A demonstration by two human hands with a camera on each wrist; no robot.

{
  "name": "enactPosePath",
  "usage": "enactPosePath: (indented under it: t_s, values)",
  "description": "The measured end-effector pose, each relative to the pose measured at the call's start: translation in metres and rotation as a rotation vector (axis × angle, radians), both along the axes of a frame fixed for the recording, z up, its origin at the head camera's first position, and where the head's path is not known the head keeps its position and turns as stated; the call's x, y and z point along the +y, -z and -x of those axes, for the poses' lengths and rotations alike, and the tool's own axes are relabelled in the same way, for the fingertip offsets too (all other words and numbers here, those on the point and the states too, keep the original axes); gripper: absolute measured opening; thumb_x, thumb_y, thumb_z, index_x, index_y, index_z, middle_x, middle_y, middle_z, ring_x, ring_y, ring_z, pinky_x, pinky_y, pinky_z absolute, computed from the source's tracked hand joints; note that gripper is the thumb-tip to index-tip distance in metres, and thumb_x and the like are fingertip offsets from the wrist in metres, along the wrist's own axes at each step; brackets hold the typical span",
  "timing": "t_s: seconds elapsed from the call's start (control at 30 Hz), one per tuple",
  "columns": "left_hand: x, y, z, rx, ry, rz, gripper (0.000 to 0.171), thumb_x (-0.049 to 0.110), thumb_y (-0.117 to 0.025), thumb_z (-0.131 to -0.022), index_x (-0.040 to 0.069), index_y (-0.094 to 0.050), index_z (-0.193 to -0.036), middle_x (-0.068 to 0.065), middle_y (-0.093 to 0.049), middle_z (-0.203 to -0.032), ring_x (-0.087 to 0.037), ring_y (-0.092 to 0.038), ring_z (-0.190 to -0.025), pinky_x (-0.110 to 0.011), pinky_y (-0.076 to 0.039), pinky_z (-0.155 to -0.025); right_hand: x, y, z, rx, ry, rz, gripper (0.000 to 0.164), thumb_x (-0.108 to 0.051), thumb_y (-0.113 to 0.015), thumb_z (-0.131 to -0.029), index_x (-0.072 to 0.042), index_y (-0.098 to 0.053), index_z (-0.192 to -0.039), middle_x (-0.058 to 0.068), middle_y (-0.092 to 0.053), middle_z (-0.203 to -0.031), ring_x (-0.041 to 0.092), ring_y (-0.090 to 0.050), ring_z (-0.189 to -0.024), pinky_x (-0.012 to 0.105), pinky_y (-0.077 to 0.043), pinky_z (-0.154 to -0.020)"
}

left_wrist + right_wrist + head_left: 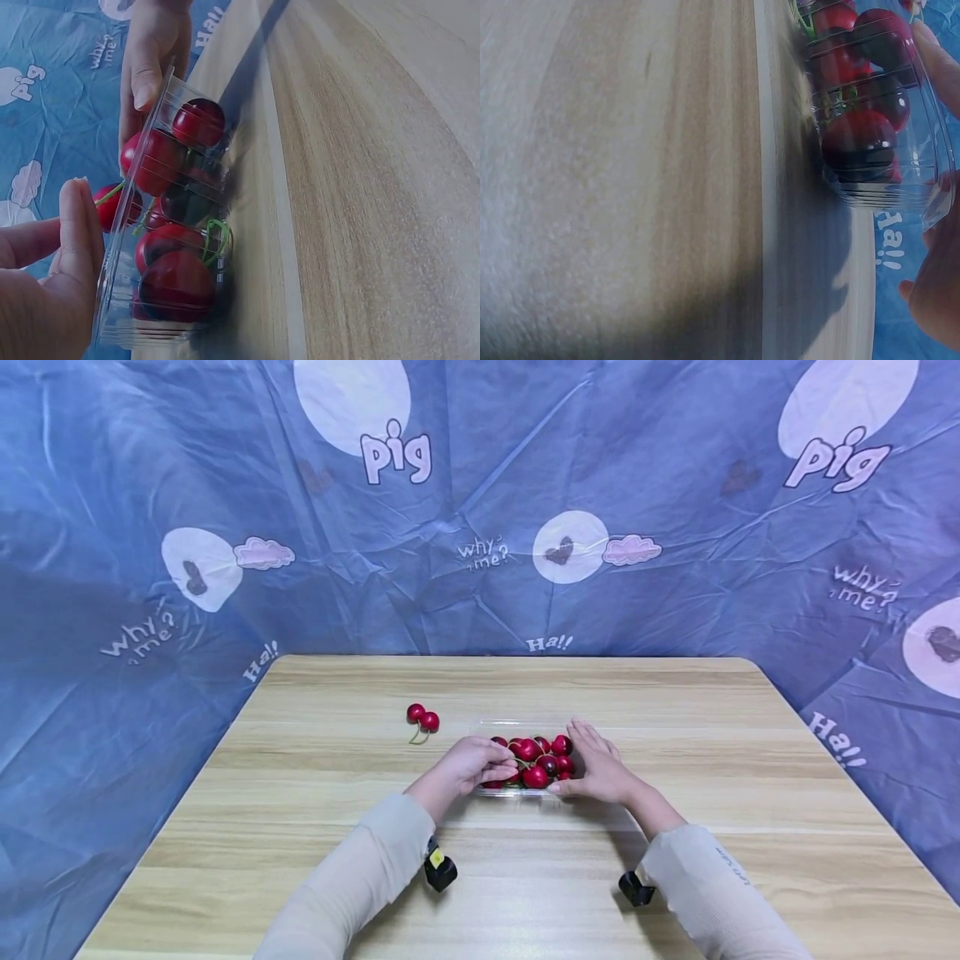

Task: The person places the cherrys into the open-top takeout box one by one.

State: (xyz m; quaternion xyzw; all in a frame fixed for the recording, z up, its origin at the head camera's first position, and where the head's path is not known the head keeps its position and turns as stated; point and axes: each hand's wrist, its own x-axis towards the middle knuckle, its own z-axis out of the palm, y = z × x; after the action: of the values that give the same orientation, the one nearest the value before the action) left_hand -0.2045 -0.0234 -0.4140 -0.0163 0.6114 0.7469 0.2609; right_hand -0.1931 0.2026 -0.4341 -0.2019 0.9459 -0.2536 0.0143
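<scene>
A clear plastic container (pixel 169 334) full of red cherries (pixel 535 777) stands on the table, between both hands. My left hand (pixel 480 762) is over its left end. The thumb and fingertips pinch the green stem (pixel 111 193) of a cherry (pixel 107 208) at the top of the pile. At the right end, my right hand (pixel 600 772) holds the container, thumb at the near corner and fingers along the far side. Part of the pile is hidden behind the left hand in the head view.
Two dark red cherries (pixel 429 721) with joined green stems lie on the wooden table (pixel 337 827), to the left of the container and farther back. Behind the table hangs a blue printed cloth (pixel 465 468). Black camera mounts (pixel 441 872) sit at both wrists.
</scene>
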Motion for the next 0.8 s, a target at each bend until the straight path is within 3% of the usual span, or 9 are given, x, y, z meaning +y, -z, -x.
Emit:
enactPosePath:
  t_s: [0.53, 0.8]
  values:
    - [0.016, 0.0, 0.0, -0.021, -0.046, 0.19, 0.012, -0.009, -0.046, -0.081, -0.014, -0.05, -0.091, -0.011, -0.054, -0.055, -0.014, -0.056, -0.044, -0.024, -0.05, -0.053, 0.001, 0.001, -0.002, 0.006, -0.002, 0.001, 0.107, -0.056, -0.065, -0.062, 0.008, -0.016, -0.134, 0.023, -0.01, -0.14, 0.037, -0.005, -0.126, 0.058, -0.006, -0.094]
    - [0.017, -0.003, -0.002, -0.034, -0.062, 0.219, 0.006, -0.009, -0.046, -0.081, -0.011, -0.05, -0.084, -0.011, -0.053, -0.053, -0.013, -0.055, -0.042, -0.023, -0.05, -0.052, 0.002, 0.002, -0.001, 0.005, -0.009, 0.005, 0.107, -0.056, -0.065, -0.062, 0.008, -0.017, -0.134, 0.023, -0.01, -0.14, 0.038, -0.005, -0.126, 0.058, -0.006, -0.094]
